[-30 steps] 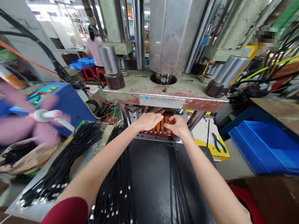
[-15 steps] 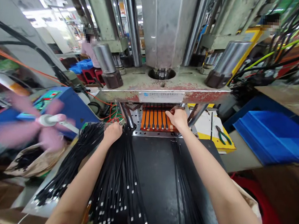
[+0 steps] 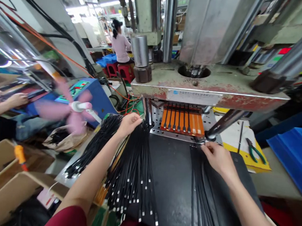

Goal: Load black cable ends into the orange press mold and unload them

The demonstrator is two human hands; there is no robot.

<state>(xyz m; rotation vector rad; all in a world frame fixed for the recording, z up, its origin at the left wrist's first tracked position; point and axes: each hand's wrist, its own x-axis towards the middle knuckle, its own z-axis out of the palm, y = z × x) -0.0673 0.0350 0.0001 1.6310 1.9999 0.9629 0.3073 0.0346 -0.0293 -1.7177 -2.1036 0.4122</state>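
Observation:
Several flat black cables (image 3: 179, 118) lie side by side in an orange slotted fixture (image 3: 198, 121) under the press. My left hand (image 3: 129, 124) is pinched closed at the upper end of a large bundle of black cables (image 3: 138, 160) with silvery tips. What its fingertips hold is too small to make out. To the right, my right hand (image 3: 218, 158) is below the fixture, thumb and fingers closed at the top of a smaller group of black cables (image 3: 199, 184). A cable end appears to be between them.
The press plate (image 3: 152, 91) and its posts (image 3: 225, 124) surround the fixture. Green-handled pliers (image 3: 256, 153) lie at right, near blue bins (image 3: 292, 152). A pink fan (image 3: 77, 106) spins at left. Another person's hand (image 3: 18, 99) shows far left; a person sits behind.
My right hand has come back from the fixture to the cables at the right, leaving the row in the fixture uncovered. My left hand stays by its bundle. The view has turned left.

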